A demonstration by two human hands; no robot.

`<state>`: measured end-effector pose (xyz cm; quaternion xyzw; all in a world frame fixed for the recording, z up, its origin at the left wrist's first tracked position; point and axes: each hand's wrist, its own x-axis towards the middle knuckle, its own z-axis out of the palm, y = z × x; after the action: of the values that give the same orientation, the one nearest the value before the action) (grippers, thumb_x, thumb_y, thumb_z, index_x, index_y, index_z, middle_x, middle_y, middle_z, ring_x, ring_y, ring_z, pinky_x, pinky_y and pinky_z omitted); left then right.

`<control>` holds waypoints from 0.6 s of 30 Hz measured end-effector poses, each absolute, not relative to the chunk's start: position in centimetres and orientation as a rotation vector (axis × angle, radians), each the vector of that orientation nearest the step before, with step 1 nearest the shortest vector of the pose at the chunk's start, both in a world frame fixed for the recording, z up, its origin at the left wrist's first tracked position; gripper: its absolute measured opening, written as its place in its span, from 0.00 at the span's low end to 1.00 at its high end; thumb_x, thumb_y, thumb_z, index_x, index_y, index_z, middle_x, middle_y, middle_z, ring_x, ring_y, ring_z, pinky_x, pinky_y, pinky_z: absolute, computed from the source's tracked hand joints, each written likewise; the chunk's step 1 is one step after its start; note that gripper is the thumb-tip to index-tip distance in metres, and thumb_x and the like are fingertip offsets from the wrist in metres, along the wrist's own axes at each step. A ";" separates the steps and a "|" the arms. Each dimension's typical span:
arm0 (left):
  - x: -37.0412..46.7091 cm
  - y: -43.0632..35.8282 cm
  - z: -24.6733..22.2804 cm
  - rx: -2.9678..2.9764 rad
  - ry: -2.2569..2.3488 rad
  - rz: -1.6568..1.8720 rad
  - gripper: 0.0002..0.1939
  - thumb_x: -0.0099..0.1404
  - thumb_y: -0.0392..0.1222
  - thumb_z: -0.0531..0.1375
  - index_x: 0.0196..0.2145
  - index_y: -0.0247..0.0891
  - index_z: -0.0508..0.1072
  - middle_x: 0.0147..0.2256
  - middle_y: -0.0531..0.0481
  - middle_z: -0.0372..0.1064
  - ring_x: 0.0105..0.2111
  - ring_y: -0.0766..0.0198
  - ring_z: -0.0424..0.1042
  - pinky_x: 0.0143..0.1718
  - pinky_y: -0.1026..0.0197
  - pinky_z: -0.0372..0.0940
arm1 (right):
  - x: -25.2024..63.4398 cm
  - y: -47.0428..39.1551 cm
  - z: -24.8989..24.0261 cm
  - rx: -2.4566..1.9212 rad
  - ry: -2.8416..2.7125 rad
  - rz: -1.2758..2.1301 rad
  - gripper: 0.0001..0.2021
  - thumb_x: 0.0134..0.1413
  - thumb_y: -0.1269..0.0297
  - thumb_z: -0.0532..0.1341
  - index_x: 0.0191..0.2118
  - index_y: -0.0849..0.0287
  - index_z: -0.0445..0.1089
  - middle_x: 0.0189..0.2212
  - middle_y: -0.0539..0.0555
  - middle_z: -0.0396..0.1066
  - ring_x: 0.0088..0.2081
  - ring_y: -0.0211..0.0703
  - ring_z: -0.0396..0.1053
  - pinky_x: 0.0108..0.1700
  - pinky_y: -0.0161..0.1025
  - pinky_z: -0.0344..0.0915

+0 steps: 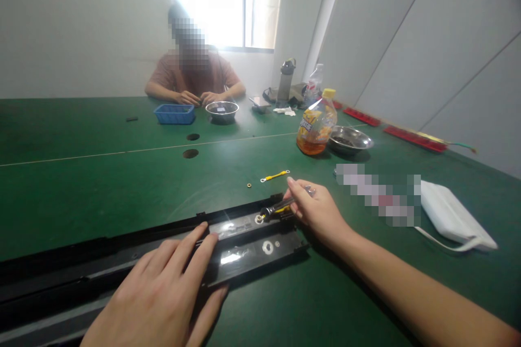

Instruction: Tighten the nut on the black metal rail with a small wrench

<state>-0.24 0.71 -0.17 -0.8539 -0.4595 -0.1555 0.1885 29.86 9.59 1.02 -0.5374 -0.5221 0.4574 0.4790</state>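
A long black channel-shaped housing (244,265) with bright metal strips inside lies at a slant across the near left of the table. My left hand (163,276) grips it near its right end, fingers over the top and thumb at the near side. In my right hand (313,209) is a metal wrench (280,206), its dark head beside a nut (259,219) on the far strip. Part of a yellow wire (283,210) shows under the wrench. The near strip has a ring-shaped bare spot (267,248). Just beyond the housing lie a yellow jumper wire (275,176) with ring ends and a small brass ring (249,185).
At right are a drink bottle (315,124), a steel bowl (350,140) and a white pouch (453,217) with a strap. Red strips (415,138) line the right edge. Across the table a person (195,78) sits behind a blue basket (175,114) and another bowl (222,111).
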 end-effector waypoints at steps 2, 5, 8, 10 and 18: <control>-0.2 0.6 -0.2 -2.404 -1.296 -0.438 0.34 0.68 0.60 0.61 0.65 0.43 0.68 0.64 0.47 0.71 0.54 0.51 0.73 0.55 0.48 0.63 | 29.9 9.6 1.0 -1.315 -1.285 1.128 0.26 0.64 0.39 0.64 0.29 0.58 0.72 0.14 0.43 0.60 0.16 0.32 0.53 0.19 0.32 0.47; -0.3 0.6 -0.3 -2.409 -1.298 -0.436 0.34 0.68 0.60 0.61 0.66 0.43 0.67 0.64 0.47 0.70 0.54 0.52 0.72 0.56 0.48 0.62 | 30.0 9.5 1.2 -1.307 -1.306 1.153 0.26 0.64 0.39 0.64 0.29 0.58 0.72 0.14 0.43 0.59 0.16 0.31 0.53 0.20 0.32 0.47; -0.4 0.6 -0.4 -2.412 -1.301 -0.438 0.34 0.67 0.61 0.61 0.66 0.44 0.67 0.65 0.48 0.70 0.55 0.52 0.72 0.57 0.49 0.62 | 29.9 9.5 1.3 -1.298 -1.319 1.164 0.25 0.64 0.39 0.64 0.29 0.58 0.72 0.14 0.43 0.59 0.17 0.31 0.53 0.20 0.32 0.47; -0.4 0.6 -0.5 -2.410 -1.302 -0.438 0.35 0.67 0.61 0.61 0.66 0.44 0.67 0.65 0.48 0.70 0.55 0.52 0.72 0.57 0.49 0.62 | 29.8 9.5 1.3 -1.302 -1.309 1.147 0.26 0.63 0.38 0.64 0.29 0.58 0.72 0.14 0.43 0.59 0.17 0.32 0.53 0.20 0.32 0.48; -0.3 0.7 -0.2 -2.424 -1.329 -0.394 0.34 0.68 0.60 0.60 0.67 0.45 0.66 0.65 0.46 0.69 0.55 0.50 0.73 0.56 0.47 0.64 | 29.9 9.5 1.1 -1.319 -1.304 1.129 0.26 0.64 0.38 0.63 0.28 0.57 0.71 0.14 0.43 0.59 0.17 0.33 0.53 0.20 0.33 0.46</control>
<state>-0.35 0.67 -0.25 -0.8549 -0.4688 -0.1390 0.1735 29.90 9.49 1.09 -0.5373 -0.5312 0.4600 0.4665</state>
